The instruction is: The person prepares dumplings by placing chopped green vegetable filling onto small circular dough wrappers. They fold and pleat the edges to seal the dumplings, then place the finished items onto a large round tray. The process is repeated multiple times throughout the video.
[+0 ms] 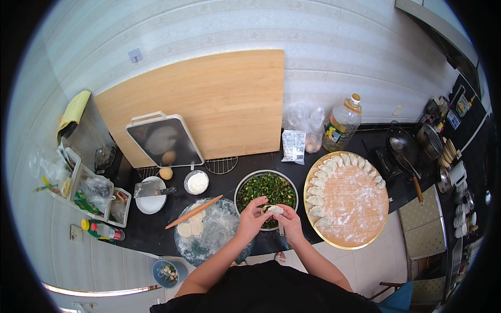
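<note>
Both my left hand [252, 215] and my right hand [287, 220] hold one partly folded dumpling [275, 209] over the near part of a metal bowl [237, 195] of chopped green filling [266, 187]. Dark filling shows at the dumpling's left end. A handle sticks out of the bowl beneath my right hand. On the left, a floured round board [219, 231] bears several dough wrappers [191, 228] and a wooden rolling pin [193, 211]. On the right, a round tray [344, 203] carries a curved row of folded dumplings [315, 190] along its left and far edge.
A bowl of flour [197, 182], a cleaver [150, 189] on a white bowl [150, 205] and a dough ball [166, 173] stand back left. An oil bottle [341, 125] is behind the tray, a wok [403, 146] to its right. A bin [170, 273] stands below the counter.
</note>
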Tool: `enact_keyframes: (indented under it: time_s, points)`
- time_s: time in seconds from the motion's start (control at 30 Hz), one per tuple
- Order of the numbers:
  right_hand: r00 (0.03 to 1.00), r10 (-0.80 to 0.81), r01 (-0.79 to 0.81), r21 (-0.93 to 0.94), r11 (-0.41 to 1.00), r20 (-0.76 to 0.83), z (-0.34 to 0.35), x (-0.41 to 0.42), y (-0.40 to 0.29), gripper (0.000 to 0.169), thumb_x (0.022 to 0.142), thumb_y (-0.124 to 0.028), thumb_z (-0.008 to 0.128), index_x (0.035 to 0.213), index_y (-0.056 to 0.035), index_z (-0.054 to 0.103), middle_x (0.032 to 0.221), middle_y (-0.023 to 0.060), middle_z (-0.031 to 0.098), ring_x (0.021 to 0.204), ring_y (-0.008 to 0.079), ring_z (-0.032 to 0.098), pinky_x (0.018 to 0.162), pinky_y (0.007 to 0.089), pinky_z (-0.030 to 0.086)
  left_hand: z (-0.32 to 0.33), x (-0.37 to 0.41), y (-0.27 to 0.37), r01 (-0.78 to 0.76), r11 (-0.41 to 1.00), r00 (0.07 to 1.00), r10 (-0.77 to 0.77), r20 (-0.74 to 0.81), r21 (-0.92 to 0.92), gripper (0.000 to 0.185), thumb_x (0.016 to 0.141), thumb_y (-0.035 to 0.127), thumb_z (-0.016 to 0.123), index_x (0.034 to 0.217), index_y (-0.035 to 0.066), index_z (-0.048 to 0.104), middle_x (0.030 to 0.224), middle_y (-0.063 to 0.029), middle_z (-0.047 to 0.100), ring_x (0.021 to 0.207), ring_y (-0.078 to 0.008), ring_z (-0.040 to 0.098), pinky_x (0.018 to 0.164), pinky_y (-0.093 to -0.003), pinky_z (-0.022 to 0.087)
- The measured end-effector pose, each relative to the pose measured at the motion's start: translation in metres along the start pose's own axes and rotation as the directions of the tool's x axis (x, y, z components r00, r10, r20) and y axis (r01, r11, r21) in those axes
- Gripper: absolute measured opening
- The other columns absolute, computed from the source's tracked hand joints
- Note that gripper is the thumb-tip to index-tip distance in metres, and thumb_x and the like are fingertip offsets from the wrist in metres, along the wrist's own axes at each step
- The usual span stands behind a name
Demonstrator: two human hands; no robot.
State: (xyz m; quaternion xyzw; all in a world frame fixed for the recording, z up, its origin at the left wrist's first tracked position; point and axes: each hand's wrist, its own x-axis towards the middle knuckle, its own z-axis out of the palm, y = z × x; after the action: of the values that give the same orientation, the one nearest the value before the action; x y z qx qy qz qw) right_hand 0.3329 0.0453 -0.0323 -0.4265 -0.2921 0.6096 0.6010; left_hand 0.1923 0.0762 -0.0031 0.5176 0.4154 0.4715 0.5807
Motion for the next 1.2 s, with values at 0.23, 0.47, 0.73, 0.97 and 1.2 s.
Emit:
enact_keyframes:
  time_s: [0.23,0.47,0.73,0.97,1.2]
  points:
    - [1.000,0.014,-0.014,0.030,0.999,-0.014,-0.004,0.002,0.002,0.031,0.084,-0.001,0.059,0.113,-0.0001,0.052,0.106,0.0073,0.061,0.096,0.0127,0.058,0.087,0.0245,0.044,0.001,-0.005,-0.003,-0.170,0.966,0.985,0.172,0.011,0.195,0.025,0.078,0.001,0.065,0.103,0.001,0.060,0.111,-0.0102,0.058,0.084,-0.0131,0.061,0.071,-0.0246,0.050]
    - [0.999,0.032,-0.031,0.044,0.999,-0.021,-0.003,0.002,0.002,0.031,0.083,-0.002,0.059,0.113,-0.0003,0.052,0.106,0.0072,0.061,0.096,0.0124,0.058,0.086,0.0247,0.044,0.001,-0.003,-0.007,-0.181,0.964,0.983,0.185,-0.005,0.194,0.017,0.078,0.001,0.065,0.095,0.000,0.060,0.110,-0.0107,0.058,0.080,-0.0126,0.060,0.070,-0.0254,0.050]
    - [1.000,0.019,-0.019,0.065,0.998,0.003,-0.005,0.003,0.006,0.033,0.084,-0.004,0.060,0.115,-0.0006,0.051,0.104,0.0064,0.061,0.094,0.0121,0.058,0.083,0.0247,0.045,0.002,-0.002,-0.006,-0.157,0.965,0.988,0.154,0.034,0.209,0.021,0.079,-0.001,0.063,0.099,0.003,0.056,0.112,-0.0095,0.057,0.083,-0.0108,0.059,0.068,-0.0239,0.049]
    - [0.999,0.037,-0.037,0.067,0.997,-0.012,-0.005,0.004,0.005,0.033,0.084,-0.006,0.060,0.116,-0.0012,0.051,0.104,0.0063,0.061,0.093,0.0126,0.058,0.082,0.0254,0.045,0.004,0.001,-0.015,-0.043,0.999,0.999,0.043,-0.005,0.024,0.029,0.078,-0.002,0.064,0.104,0.001,0.050,0.109,-0.0095,0.056,0.085,-0.0123,0.059,0.069,-0.0241,0.049]
    - [0.999,0.048,-0.047,0.127,0.991,-0.005,-0.009,0.008,0.007,0.033,0.084,-0.005,0.060,0.116,-0.0026,0.051,0.104,0.0065,0.062,0.093,0.0135,0.059,0.082,0.0262,0.047,0.003,-0.001,-0.014,-0.005,0.997,0.999,0.001,-0.051,-0.072,0.027,0.079,-0.002,0.064,0.103,0.002,0.050,0.099,-0.0074,0.060,0.084,-0.0117,0.060,0.073,-0.0229,0.050]
